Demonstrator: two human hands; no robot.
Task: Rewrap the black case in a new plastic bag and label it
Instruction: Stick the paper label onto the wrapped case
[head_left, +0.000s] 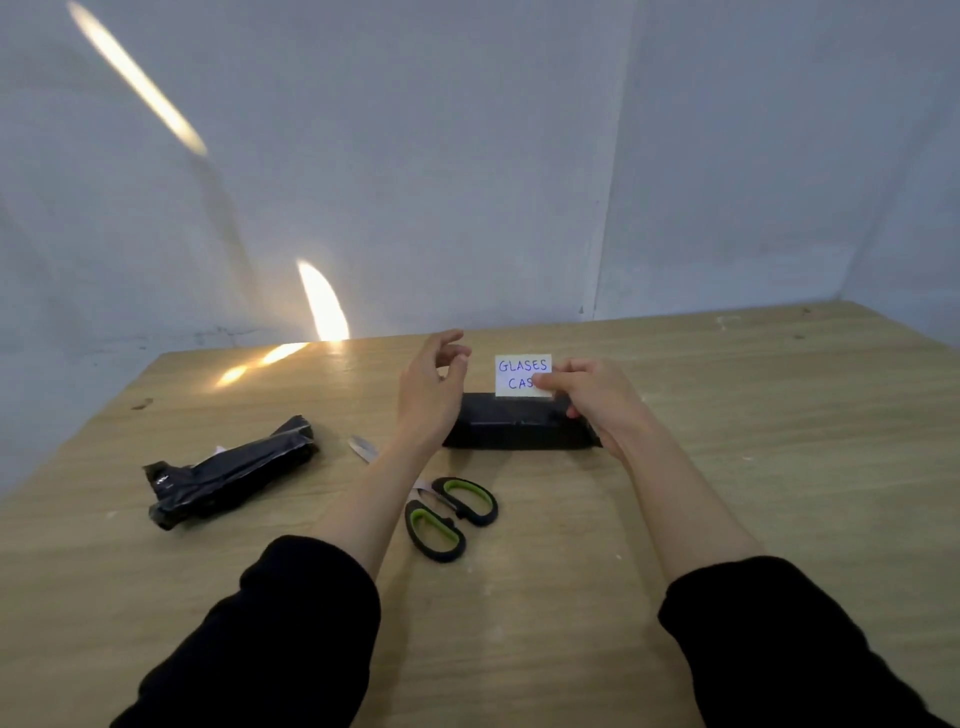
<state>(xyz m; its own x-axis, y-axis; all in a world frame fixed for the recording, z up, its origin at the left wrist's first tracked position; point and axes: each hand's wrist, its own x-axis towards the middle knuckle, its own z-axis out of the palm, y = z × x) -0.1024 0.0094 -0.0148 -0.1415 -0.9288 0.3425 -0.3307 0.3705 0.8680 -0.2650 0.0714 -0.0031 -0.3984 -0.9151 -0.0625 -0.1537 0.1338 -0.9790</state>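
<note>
The black case (511, 422), wrapped in glossy black plastic, lies crosswise on the wooden table (779, 441) in the middle. A white paper label (519, 373) with blue handwriting stands upright above the case's far edge, pinched at its right side by my right hand (587, 395). My left hand (434, 382) hovers just left of the label, above the case's left end, with fingers loosely curled and holding nothing.
A crumpled black plastic bag (228, 473) lies at the left. Scissors with black and green handles (447, 512) lie near the table's middle, blades pointing left and partly hidden under my left forearm. Grey walls close the table's far and right sides.
</note>
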